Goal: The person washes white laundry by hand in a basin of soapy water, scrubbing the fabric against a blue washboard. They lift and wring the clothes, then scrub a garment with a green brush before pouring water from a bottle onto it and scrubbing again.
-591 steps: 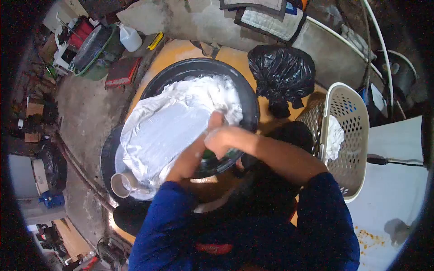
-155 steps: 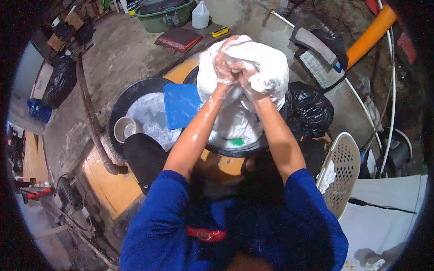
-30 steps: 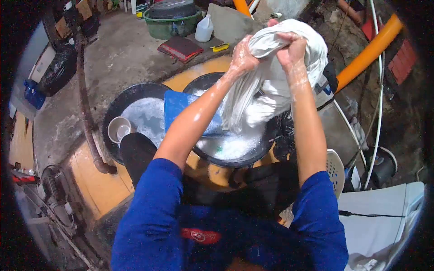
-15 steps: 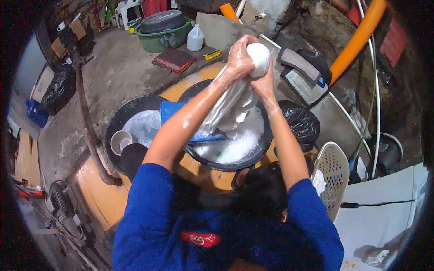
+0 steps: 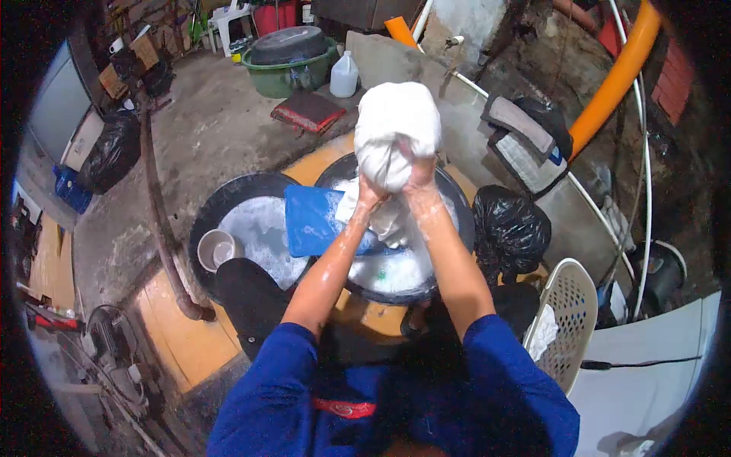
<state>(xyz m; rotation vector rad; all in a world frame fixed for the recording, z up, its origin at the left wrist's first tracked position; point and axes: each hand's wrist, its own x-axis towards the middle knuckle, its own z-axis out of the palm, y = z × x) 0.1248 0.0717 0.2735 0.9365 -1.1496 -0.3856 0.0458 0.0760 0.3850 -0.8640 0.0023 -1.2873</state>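
Note:
A bunched white cloth (image 5: 397,126) is held up above the right-hand black basin (image 5: 464,206), with its lower folds hanging toward the foam. My left hand (image 5: 371,195) grips its underside from the left. On the other side, my right hand (image 5: 421,171) is closed on the same cloth, its fingers partly hidden in the folds. Suds cover both wrists. Behind my left forearm a blue board (image 5: 312,221) leans over the rims of the two basins. White foam (image 5: 392,272) floats in the right-hand basin.
The left black basin (image 5: 199,228) holds sudsy water and a small bowl (image 5: 217,249). A black plastic bag (image 5: 512,228) and a beige perforated basket (image 5: 567,324) stand to the right. Farther back are a green tub (image 5: 289,78), a white jug (image 5: 344,76) and an orange pipe (image 5: 613,84).
The cloth has been gathered into a larger bundle, nearer the basin and a little to the left. Both my hands have moved down beneath it, and the view has shifted.

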